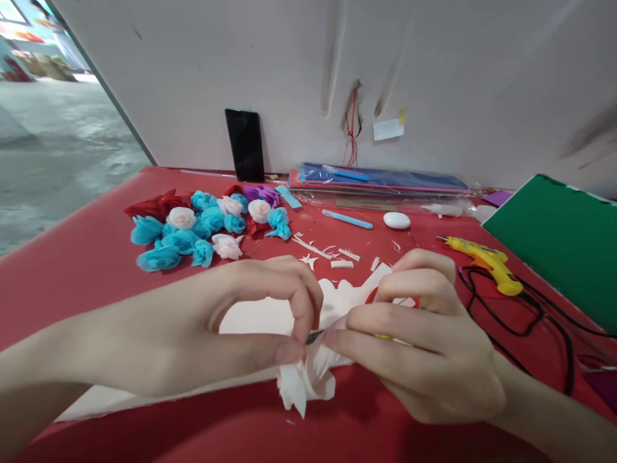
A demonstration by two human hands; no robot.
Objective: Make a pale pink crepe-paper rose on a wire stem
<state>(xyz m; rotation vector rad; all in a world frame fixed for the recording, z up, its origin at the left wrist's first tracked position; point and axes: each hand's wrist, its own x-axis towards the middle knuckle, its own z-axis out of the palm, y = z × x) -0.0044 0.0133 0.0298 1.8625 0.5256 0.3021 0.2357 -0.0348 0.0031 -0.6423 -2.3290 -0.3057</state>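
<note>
My left hand (260, 321) pinches a strip of white crepe paper (321, 376) between thumb and fingers, its gathered, torn end hanging below. Close on the right, my right hand (419, 328) is closed around scissors (417, 302); bits of a red and yellow handle show between the fingers, and a dark metal tip (314, 335) points at my left fingertips. Most of the scissors is hidden by the hand. A larger white paper sheet (260, 315) lies under and behind both hands on the red table (231, 431).
Blue, white, red and purple paper flowers (178, 241) lie at the left back. Paper scraps (342, 263), a blue pen (347, 219) and a white oval object (396, 220) are behind my hands. A yellow glue gun (486, 260) with its black cord, and a green board (559, 244), are right. A phone (245, 145) leans on the wall.
</note>
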